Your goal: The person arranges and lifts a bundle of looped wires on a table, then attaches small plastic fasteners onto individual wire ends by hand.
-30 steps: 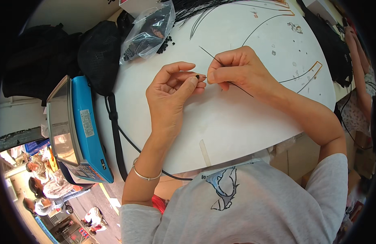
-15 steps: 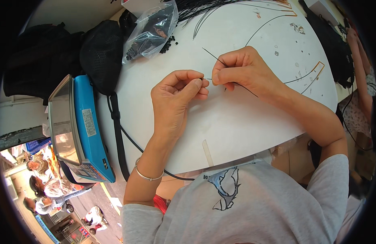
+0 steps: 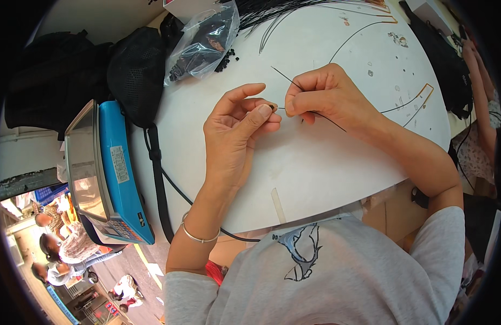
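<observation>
Pinching, left hand: small black piece at the thumb tip.
Pinching, right hand: thin black wire between thumb and forefinger.
Gap between hands: bridged by a short wire length.

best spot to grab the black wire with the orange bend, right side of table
Probably the orange bend, pinched from above: it is uncovered and appears flat on the table, while the thin black strands leading from it disappear behind the right forearm.
</observation>
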### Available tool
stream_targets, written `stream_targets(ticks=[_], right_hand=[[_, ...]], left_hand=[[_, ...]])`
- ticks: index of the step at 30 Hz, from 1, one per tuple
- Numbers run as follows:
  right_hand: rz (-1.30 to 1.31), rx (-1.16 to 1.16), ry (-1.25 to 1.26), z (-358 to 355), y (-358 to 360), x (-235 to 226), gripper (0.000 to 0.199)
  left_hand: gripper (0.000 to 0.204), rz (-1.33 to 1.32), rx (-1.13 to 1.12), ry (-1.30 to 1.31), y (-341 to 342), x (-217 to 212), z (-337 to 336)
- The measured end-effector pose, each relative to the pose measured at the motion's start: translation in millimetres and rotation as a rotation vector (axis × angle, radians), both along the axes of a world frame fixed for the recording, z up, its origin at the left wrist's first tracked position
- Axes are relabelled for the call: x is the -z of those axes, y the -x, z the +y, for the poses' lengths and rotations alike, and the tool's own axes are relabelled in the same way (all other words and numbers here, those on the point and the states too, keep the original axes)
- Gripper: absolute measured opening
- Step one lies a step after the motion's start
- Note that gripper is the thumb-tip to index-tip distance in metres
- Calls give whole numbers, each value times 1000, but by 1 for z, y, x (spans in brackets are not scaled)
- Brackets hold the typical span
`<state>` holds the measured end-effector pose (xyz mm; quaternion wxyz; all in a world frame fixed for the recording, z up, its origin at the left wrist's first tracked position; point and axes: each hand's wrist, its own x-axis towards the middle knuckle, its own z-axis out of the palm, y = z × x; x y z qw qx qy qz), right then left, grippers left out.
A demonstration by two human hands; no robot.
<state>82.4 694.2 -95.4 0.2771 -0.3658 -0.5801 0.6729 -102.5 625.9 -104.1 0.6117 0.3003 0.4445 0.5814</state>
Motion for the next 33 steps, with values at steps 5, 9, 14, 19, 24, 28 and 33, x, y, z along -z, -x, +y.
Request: stream_targets(ticks=[5, 9, 14, 19, 24, 28, 33], right_hand=[[-7, -5, 18, 2, 1, 0, 10], [-16, -5, 28, 1, 2, 0, 11], [-8, -7, 37, 1, 1, -1, 11], [13, -5, 38, 1, 1, 1, 11], [3, 9, 18, 0, 2, 1, 11], [-18, 6, 13, -1, 1, 0, 11], [-3, 6, 3, -1, 2, -1, 11]], left_hand=[[36, 1, 11, 29, 2, -1, 1], [34, -35, 11, 68, 3, 0, 1], [30, -46, 15, 76, 3, 0, 1], [24, -27, 31, 94, 3, 0, -1], [19, 3, 57, 82, 2, -1, -1], [18, 1, 76, 81, 3, -1, -2], [17, -41, 66, 88, 6, 0, -1]])
